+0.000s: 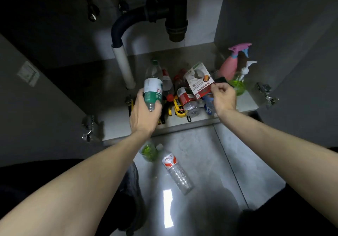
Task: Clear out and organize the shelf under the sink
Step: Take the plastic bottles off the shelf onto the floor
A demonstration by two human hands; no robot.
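My left hand grips the bottom of a clear bottle with a green label, held over the front of the under-sink shelf. My right hand pinches the corner of a red-and-white product card above a heap on the shelf. The heap holds a red-labelled bottle, darker bottles behind it, a yellow tape measure and blue items. At the shelf's right stand a pink spray bottle and a green pump bottle.
On the floor in front lie a clear bottle with a red-and-white label and a green bottle. A white pipe and black drain pipes hang over the shelf. Open cabinet doors with hinges flank both sides.
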